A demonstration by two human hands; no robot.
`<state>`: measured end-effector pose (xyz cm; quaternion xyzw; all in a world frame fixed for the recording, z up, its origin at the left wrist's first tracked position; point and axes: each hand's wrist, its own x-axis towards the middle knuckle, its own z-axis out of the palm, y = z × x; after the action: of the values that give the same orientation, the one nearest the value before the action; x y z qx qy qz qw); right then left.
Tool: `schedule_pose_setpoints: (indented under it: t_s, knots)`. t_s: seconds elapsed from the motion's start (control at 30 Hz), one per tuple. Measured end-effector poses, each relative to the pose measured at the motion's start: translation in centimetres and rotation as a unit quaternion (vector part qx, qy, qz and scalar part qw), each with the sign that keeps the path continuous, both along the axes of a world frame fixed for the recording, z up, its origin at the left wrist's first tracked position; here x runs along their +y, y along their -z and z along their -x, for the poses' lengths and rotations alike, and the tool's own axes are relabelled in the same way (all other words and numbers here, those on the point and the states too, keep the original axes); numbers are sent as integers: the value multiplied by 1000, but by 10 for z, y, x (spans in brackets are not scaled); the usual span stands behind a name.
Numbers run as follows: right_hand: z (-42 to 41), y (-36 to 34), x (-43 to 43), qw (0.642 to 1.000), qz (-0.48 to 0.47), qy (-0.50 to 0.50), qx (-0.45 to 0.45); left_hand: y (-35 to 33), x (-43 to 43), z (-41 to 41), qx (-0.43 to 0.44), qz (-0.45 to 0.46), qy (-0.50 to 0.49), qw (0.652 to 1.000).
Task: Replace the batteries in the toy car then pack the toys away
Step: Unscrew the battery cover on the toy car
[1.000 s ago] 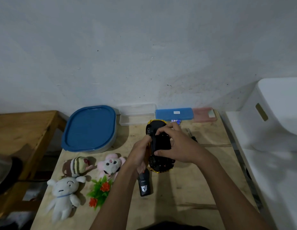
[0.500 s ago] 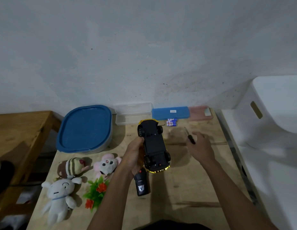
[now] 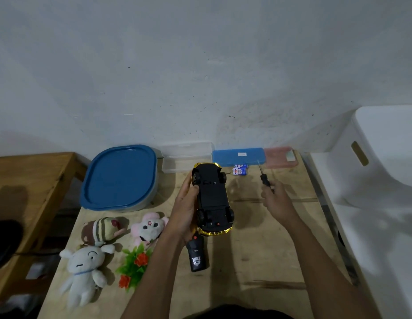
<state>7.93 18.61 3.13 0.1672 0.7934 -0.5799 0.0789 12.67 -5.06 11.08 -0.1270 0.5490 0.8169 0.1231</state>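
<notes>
My left hand (image 3: pixel 185 210) grips a gold toy car (image 3: pixel 213 199) upside down, its black underside and wheels facing up, above the wooden table (image 3: pixel 258 261). To the right, my right hand (image 3: pixel 275 199) is closed on a small black-handled screwdriver (image 3: pixel 264 178), tip pointing away toward the wall. A pack of blue batteries (image 3: pixel 240 169) lies behind the car. A black remote control (image 3: pixel 197 255) lies on the table below the car.
A blue-lidded container (image 3: pixel 120 177) sits at back left. Clear (image 3: pixel 186 155), blue (image 3: pixel 238 155) and pink (image 3: pixel 281 156) cases line the wall. Three plush toys (image 3: pixel 82 271) (image 3: pixel 106 230) (image 3: pixel 148 227) and a plastic flower (image 3: pixel 135 264) lie at left. A white bin (image 3: pixel 384 155) stands right.
My right hand left the car's underside, moved right and picked up the screwdriver. My left hand keeps holding the upturned car.
</notes>
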Motion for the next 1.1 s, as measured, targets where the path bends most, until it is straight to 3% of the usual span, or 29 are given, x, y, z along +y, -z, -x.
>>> schedule_pose_setpoints:
  t_s: [0.13, 0.23, 0.3, 0.43, 0.9, 1.1]
  knots:
    - [-14, -75, -14, 990, 74, -82, 86, 1, -2, 3, 9, 11, -16, 1000]
    - [-23, -119, -21, 974, 13, -201, 102, -3, -1, 3, 24, 9, -18, 1000]
    - [-25, -131, -23, 969, -28, -223, 106, -5, -1, 3, 30, 4, -24, 999]
    - [-26, -137, -28, 962, -88, -233, 109, -5, -2, 3, 28, -5, -34, 999]
    - [-24, -137, -30, 966, -112, -202, 114, -9, -4, 2, 42, 8, -36, 998]
    - [-21, -153, -32, 965, -140, -216, 46, -17, -1, -1, 68, 38, -14, 997]
